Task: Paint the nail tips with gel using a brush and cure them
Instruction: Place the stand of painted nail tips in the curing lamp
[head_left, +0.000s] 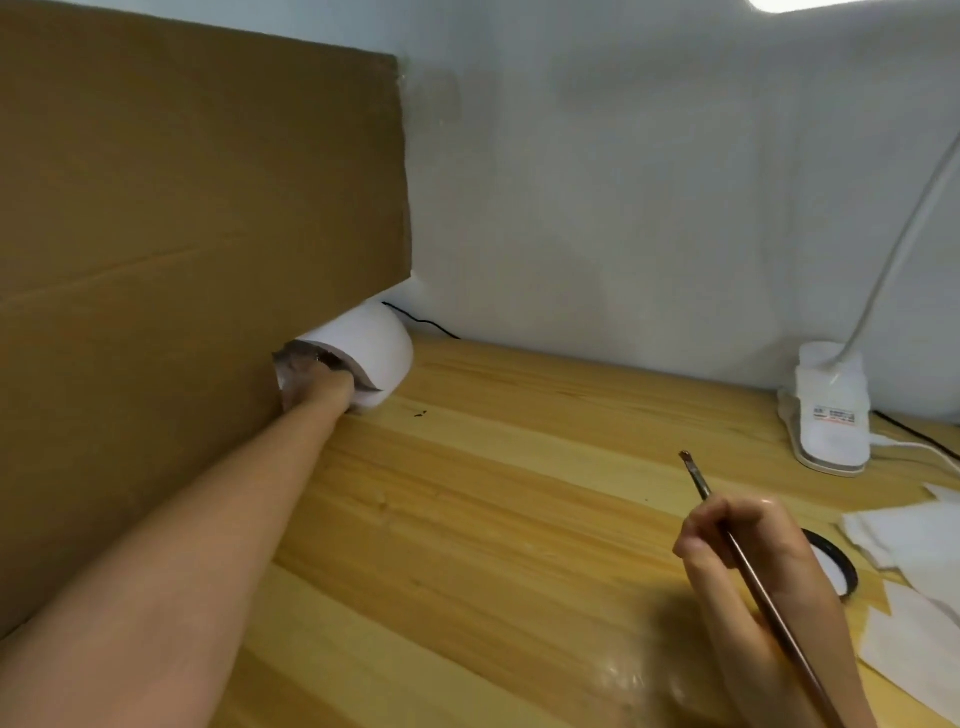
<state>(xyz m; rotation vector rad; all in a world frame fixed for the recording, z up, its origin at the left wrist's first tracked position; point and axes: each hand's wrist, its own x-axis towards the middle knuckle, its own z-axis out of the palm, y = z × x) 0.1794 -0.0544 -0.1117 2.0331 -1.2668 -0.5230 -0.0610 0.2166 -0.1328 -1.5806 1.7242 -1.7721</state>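
The left hand (311, 382) is extended into the opening of the white curing lamp (371, 348), which stands on the wooden table (493, 467) against the cardboard sheet (182, 234). Its finger position cannot be determined. The right hand (748, 556), well apart at the near right, pinches the brush (727, 530), bristles pointing up and away.

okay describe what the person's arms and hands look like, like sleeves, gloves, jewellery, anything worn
Both forearms are bare: no sleeves reach into view, and there are no gloves, watch or bracelets. The right hand shows no rings on its fingers. The left hand is mostly hidden inside the white curing lamp, so rings cannot be checked there.
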